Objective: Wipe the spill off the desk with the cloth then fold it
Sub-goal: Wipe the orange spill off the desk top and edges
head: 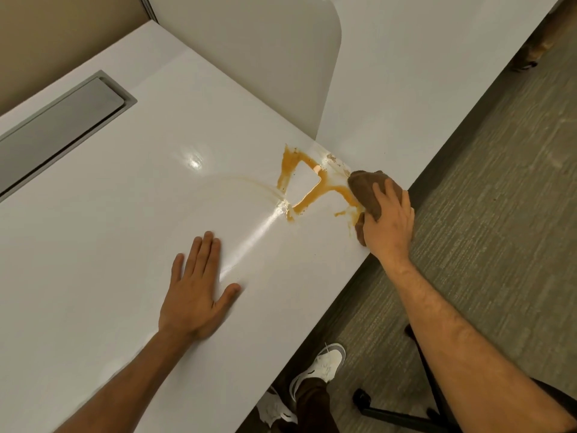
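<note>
Most of the orange spill [307, 185] remains on the tabletop [125, 214], far right near its edge. Head view: right hand [388, 221] grasps the bunched brown cloth [367, 190], pressed on the spill's right end; left hand [195, 290] lies flat, released. Wiping barely begun; folding not started.

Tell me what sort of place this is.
Probably an office workstation: a white desk with a grey cable hatch, a white divider panel between seats, and a wheeled chair base on grey carpet.
</note>
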